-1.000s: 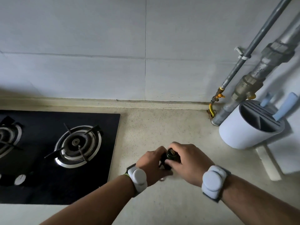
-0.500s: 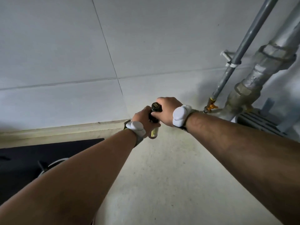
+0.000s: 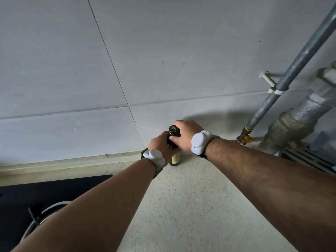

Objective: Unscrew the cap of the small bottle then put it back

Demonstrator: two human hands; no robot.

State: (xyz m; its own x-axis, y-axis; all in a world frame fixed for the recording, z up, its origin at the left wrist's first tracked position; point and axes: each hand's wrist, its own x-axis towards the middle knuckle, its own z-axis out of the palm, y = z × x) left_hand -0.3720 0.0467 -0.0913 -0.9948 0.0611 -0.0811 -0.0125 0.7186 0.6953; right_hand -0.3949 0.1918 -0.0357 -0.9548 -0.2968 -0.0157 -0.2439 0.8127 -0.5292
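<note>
The bottle [image 3: 175, 159] stands on the tabletop [image 3: 190, 206], close to the wall [image 3: 145, 60]. The left hand [image 3: 160, 144] is clenched round its body, likely to stop it turning. The right hand [image 3: 185, 136] grasps the cap [image 3: 174, 130] at the bottle's top, placed for twisting.

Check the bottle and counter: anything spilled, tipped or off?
Nothing stands out. The small bottle stands upright on the counter, cap on, left hand around its body, right hand at the cap. No spill visible.
</note>
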